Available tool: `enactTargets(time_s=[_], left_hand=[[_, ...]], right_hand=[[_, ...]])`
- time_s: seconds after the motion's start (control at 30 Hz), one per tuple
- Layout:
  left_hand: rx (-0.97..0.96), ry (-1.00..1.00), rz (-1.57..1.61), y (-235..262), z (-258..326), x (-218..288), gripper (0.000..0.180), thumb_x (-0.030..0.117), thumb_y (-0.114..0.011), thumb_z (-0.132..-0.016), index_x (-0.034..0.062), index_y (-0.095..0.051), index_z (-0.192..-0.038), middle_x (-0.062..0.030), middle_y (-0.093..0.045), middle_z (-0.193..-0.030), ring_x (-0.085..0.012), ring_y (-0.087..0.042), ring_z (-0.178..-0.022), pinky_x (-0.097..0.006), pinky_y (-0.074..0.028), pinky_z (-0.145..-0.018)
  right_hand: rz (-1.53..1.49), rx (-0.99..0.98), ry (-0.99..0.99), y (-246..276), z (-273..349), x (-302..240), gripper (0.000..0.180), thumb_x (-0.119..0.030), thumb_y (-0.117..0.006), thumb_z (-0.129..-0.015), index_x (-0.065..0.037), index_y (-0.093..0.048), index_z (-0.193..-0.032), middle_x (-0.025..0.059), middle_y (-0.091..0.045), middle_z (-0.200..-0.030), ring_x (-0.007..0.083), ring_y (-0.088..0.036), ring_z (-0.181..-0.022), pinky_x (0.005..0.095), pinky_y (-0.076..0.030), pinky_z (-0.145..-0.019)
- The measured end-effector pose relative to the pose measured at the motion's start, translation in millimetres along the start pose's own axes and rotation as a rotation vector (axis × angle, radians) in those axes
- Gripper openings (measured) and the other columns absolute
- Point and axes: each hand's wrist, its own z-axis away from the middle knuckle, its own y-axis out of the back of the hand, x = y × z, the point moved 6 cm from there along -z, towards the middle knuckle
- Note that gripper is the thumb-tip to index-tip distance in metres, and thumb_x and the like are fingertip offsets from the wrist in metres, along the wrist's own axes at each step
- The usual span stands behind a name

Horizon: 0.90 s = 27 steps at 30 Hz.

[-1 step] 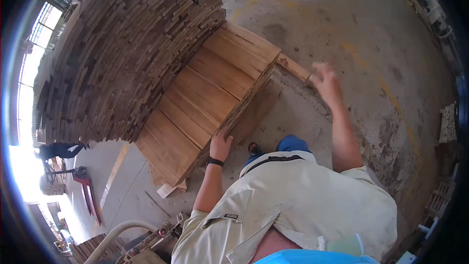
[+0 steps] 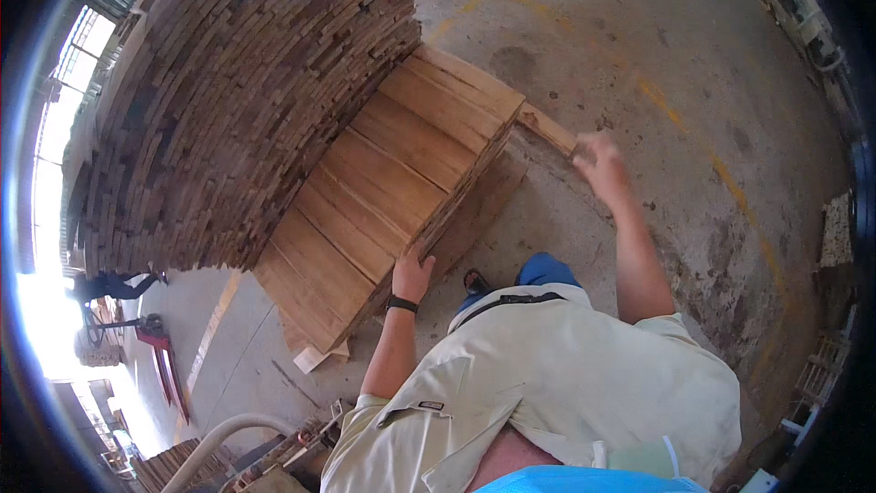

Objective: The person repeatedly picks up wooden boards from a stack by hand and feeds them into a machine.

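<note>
A low stack of light-brown wooden boards point(image 2: 379, 187) lies diagonally in front of me, its top boards side by side. At the stack's near edge, my left hand point(image 2: 413, 276) rests with its fingers laid out and the thumb apart. One narrow board point(image 2: 547, 130) sticks out beyond the stack's far right corner. Right at that board's outer end is my right hand point(image 2: 605, 169), slightly smeared by motion, its fingers apart. Whether its fingertips touch the wood I cannot tell.
A tall wall of stacked wooden slats point(image 2: 246, 100) rises behind the boards. A red pallet jack point(image 2: 162, 361) stands at far left, near another person's dark-clothed legs point(image 2: 119, 285). A pale curved hose point(image 2: 214, 443) and machinery sit at lower left. Yellow lines point(image 2: 662, 100) cross the concrete floor.
My right hand has shifted slightly down and left by the narrow board's end. The left hand stays on the stack's edge. The other person's legs at far left have moved a little.
</note>
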Motion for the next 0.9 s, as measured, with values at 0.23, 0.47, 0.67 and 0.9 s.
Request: enactTargets(time_s=[0.23,0.47,0.67,0.9], left_hand=[[0.004,0.044,0.050,-39.8,-97.3,-2.8,0.047,0.024,-0.064,-0.081,0.0006,-0.055,-0.120,-0.0229,-0.062,-0.107,-0.0361,-0.059,-0.101,-0.040,-0.047,-0.087],[-0.009,0.331,0.510,-135.9,-204.7,-13.7,0.058,0.023,-0.065,-0.083,-0.0050,-0.043,-0.130,-0.0241,-0.056,-0.123,-0.0317,-0.056,-0.114,-0.037,-0.045,-0.094],[-0.054,0.670,0.798,-200.1,-298.1,11.8,0.076,0.018,-0.070,-0.080,-0.0085,-0.027,-0.138,-0.0250,-0.050,-0.130,-0.0305,-0.050,-0.120,-0.036,-0.044,-0.097],[0.058,0.630,0.785,-260.4,-358.6,-0.5,0.085,0.025,-0.072,-0.079,-0.0031,-0.022,-0.141,-0.0216,-0.042,-0.138,-0.0327,-0.043,-0.125,-0.042,-0.039,-0.099]], right_hand=[[-0.164,-0.416,-0.093,-148.4,-66.4,115.5,0.045,-0.016,-0.070,-0.075,-0.006,-0.060,-0.117,0.0157,-0.059,-0.115,0.0307,-0.057,-0.106,0.0372,-0.046,-0.089],[-0.130,-0.603,-0.169,-261.6,-198.8,197.1,0.066,-0.024,-0.073,-0.073,-0.004,-0.048,-0.131,0.0188,-0.048,-0.133,0.0295,-0.047,-0.122,0.0372,-0.039,-0.102],[0.096,-0.659,-0.122,-308.6,-305.2,199.9,0.092,-0.026,-0.078,-0.070,0.000,-0.026,-0.142,0.0194,-0.029,-0.146,0.0324,-0.034,-0.132,0.0369,-0.031,-0.108],[0.057,-0.709,-0.142,-358.6,-334.1,202.6,0.097,-0.029,-0.077,-0.069,0.002,-0.024,-0.143,0.0221,-0.032,-0.142,0.0322,-0.032,-0.133,0.0371,-0.028,-0.110]])
